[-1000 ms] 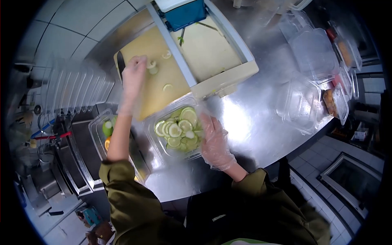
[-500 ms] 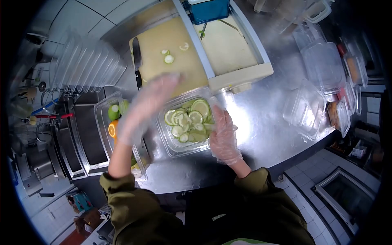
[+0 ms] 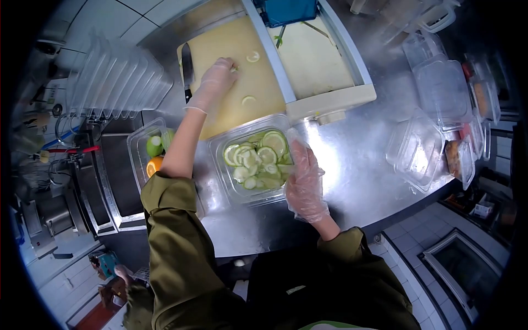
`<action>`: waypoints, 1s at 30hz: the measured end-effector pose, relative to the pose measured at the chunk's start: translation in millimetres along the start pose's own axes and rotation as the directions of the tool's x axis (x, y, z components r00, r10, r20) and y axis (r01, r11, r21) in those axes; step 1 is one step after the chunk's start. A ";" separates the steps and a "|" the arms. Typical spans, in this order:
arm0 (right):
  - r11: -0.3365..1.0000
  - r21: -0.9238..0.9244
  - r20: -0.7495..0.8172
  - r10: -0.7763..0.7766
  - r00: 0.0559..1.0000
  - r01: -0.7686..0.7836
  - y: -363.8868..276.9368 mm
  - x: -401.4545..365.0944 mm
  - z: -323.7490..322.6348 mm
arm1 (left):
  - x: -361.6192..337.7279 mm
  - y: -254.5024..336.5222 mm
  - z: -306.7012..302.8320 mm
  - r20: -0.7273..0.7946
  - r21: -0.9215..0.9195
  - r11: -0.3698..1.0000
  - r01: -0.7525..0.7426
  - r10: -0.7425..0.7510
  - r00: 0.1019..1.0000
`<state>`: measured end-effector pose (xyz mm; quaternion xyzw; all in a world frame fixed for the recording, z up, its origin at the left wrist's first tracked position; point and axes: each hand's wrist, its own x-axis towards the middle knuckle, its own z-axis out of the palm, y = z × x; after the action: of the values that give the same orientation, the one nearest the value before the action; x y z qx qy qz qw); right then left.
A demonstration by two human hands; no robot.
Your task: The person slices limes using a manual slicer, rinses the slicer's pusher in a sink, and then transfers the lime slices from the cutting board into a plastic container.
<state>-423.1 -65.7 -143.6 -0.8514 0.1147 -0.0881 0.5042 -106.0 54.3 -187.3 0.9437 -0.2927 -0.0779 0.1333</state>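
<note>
My left hand [image 3: 215, 82], in a clear plastic glove, reaches over the cutting board [image 3: 258, 82]. Its fingers are curled together on lime end pieces [image 3: 235, 69], mostly hidden under the glove. Two pale thin slivers lie on the board near it. A knife [image 3: 187, 66] rests along the board's left edge. My right hand [image 3: 306, 184], also gloved, grips the right side of a clear plastic container [image 3: 217, 165]. Inside this container are several lime slices [image 3: 268, 157].
A slicer [image 3: 330, 102] with a blue holder [image 3: 290, 11] stands beside the board. At left, another container holds a green lime [image 3: 154, 146] and a cut orange [image 3: 154, 165]. Stacked clear containers [image 3: 110, 82] stand behind it. More tubs [image 3: 418, 148] sit at right. Part of another person's sleeve [image 3: 138, 308] shows bottom left.
My left hand has moved from above the container's left side up onto the board, over the lime end pieces. My right hand stays at the container. A co-worker's arm has appeared bottom left.
</note>
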 end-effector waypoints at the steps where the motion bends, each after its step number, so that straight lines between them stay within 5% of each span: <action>1: 1.000 0.012 0.002 0.000 1.000 0.000 -0.3 0.0 -0.6 | 1.7 0.1 2.2 -0.007 0.007 1.000 0.012 -0.012 1.000; 6: 1.000 0.006 -0.002 -0.001 1.000 0.001 1.9 -2.1 1.0 | 0.6 1.2 0.6 -0.067 0.040 0.996 0.080 -0.077 0.995; 9: 1.000 -0.023 -0.015 -0.019 1.000 0.018 2.7 -1.9 -0.3 | -32.6 29.7 -21.3 0.013 -0.244 0.970 -0.018 0.021 1.000; 12: 1.000 0.011 0.000 -0.006 1.000 0.006 1.3 0.0 -1.4 | -50.5 28.4 -10.5 0.158 -0.235 0.953 -0.190 0.231 0.960; 21: 0.999 -0.023 0.008 0.024 1.000 -0.023 1.2 -1.3 -0.8 | -62.4 21.5 0.2 0.144 -0.089 0.944 -0.318 0.328 0.934; 24: 0.998 -0.046 0.027 0.053 0.998 -0.052 -0.8 -2.3 -1.2 | -60.2 36.7 -1.1 0.267 0.112 0.961 -0.251 0.214 0.940; 30: 1.000 -0.022 -0.013 0.009 1.000 -0.009 -5.3 1.5 -2.1 | -62.8 22.3 8.7 0.088 0.138 0.867 -0.479 0.471 0.878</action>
<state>-421.6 -65.4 -137.9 -0.8557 0.1227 -0.0898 0.4947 -171.0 70.8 -184.6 0.8479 -0.5241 -0.0438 0.0669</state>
